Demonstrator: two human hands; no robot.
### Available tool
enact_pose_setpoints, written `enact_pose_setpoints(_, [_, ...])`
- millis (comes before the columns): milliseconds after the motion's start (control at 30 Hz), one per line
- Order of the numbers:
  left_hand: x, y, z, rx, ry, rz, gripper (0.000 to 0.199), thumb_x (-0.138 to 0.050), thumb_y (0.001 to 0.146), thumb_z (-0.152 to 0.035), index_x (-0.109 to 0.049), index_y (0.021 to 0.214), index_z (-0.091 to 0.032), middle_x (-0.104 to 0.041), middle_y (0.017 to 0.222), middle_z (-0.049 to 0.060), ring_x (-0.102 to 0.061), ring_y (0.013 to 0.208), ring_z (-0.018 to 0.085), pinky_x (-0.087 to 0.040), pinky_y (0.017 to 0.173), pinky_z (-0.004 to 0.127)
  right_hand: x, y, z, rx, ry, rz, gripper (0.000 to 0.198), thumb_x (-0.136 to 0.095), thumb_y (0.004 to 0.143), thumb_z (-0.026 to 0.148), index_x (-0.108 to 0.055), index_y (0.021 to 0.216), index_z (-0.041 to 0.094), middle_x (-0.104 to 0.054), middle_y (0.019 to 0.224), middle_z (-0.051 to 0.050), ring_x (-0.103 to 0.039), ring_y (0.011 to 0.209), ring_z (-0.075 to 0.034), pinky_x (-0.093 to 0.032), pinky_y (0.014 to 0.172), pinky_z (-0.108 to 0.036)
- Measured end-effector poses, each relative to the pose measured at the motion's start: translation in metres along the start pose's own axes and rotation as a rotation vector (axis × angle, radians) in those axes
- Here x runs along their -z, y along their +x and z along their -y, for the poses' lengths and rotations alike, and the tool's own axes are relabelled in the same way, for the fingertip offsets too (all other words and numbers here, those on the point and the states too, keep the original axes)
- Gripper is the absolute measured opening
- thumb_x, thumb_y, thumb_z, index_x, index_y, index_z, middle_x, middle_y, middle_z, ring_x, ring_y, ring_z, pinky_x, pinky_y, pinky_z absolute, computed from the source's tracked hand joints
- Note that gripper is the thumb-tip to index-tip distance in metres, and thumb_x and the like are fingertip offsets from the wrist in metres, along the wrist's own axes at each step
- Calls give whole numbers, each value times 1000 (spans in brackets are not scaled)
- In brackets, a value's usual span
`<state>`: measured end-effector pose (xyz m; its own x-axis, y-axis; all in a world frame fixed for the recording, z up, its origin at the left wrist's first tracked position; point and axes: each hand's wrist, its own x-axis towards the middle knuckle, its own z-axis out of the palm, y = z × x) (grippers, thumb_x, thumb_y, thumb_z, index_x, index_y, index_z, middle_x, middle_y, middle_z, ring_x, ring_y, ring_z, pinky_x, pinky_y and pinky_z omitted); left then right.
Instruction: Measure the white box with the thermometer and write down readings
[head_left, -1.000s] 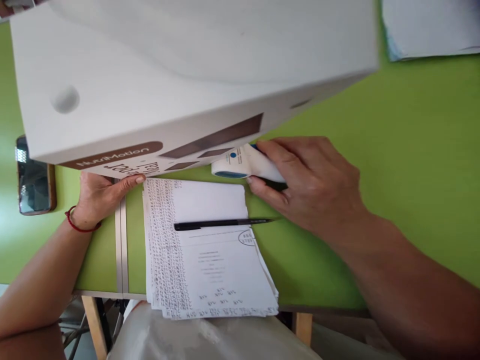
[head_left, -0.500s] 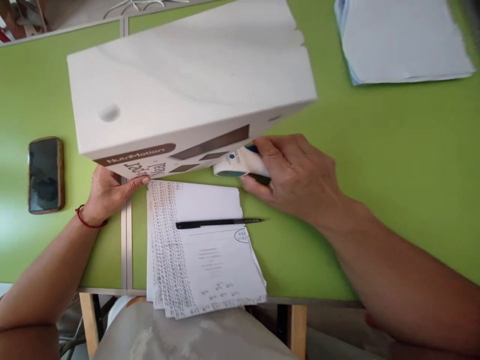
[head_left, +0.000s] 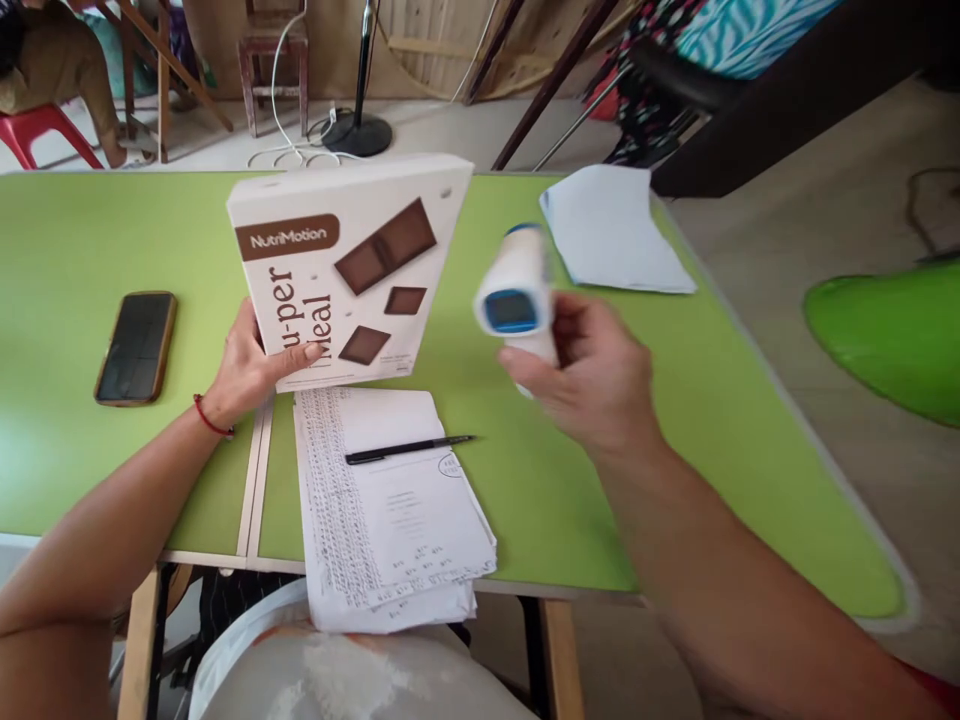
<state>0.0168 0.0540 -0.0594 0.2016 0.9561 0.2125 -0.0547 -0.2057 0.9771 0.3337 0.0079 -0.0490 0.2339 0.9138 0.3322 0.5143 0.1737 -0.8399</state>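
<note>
My left hand (head_left: 251,365) grips the lower left corner of a white NutriMotion box (head_left: 367,330), its thumb on the printed front. The box stands tilted, showing pictures of brown chocolate squares. In my right hand (head_left: 600,375) is a white and blue infrared thermometer (head_left: 521,280), raised above the table, its small dark screen facing me. My fingers wrap round its handle. Below the box lies a stack of written papers (head_left: 397,510), with a black pen (head_left: 409,450) across it.
A phone in a brown case (head_left: 135,348) lies on the green table (head_left: 570,480) at the left. Folded white sheets (head_left: 615,225) rest near the far right edge. Beyond the table are a black stand base (head_left: 356,133), a red stool (head_left: 49,130) beside a seated person, and a green chair (head_left: 892,340).
The box has been tipped back and lowered, so its front now faces me. My right hand has lifted the thermometer up and away from the box. The view has tilted up.
</note>
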Motion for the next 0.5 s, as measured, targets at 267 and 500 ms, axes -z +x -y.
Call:
enact_pose_setpoints(267, [-9, -25, -12, 21, -116, 11, 50, -90, 73, -42, -68, 112, -21, -75, 118, 8, -72, 107, 32, -61, 89, 47, -19, -73, 97, -194, 784, 491, 24, -78, 78, 43, -64, 92, 29, -55, 69, 2, -49, 57, -14, -44, 47, -29])
enact_pose_setpoints(500, [-19, -29, -25, 100, -65, 67, 56, -90, 70, -45, -65, 113, -19, -77, 112, 10, -73, 98, 31, -61, 83, 44, -39, -125, 86, -447, 872, 566, 31, -77, 83, 50, -58, 81, 24, -50, 67, 3, -42, 59, -11, -38, 53, -28])
